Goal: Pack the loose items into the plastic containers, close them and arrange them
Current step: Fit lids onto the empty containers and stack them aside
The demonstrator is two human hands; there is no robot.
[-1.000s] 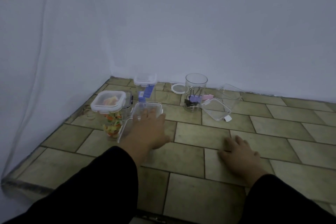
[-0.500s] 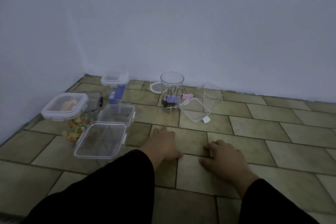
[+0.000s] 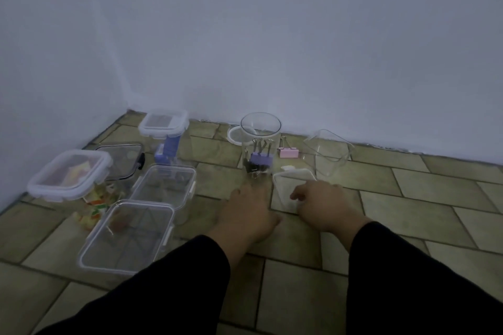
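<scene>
A round clear jar [image 3: 260,141] with purple and black binder clips inside stands open near the wall. Just right of it a pink binder clip [image 3: 288,152] lies on the tiles. A flat clear lid [image 3: 288,185] lies in front of the jar, and my right hand [image 3: 324,205] grips its near right edge, thumb on top. My left hand [image 3: 246,212] rests open on the floor, fingertips close to the jar's base. An open clear square container [image 3: 330,153] sits right of the pink clip. A white round lid [image 3: 233,135] lies behind the jar.
To the left stand closed containers: one with colourful pieces [image 3: 69,175], one with a blue item [image 3: 164,124], two clear rectangular ones [image 3: 164,185] [image 3: 128,236], and a dark-lidded one [image 3: 121,159]. Walls meet at the back left corner.
My left hand left the rectangular container and moved right toward the jar. My right hand slid forward from the bare tiles onto the clear lid. The view shifted right and closer.
</scene>
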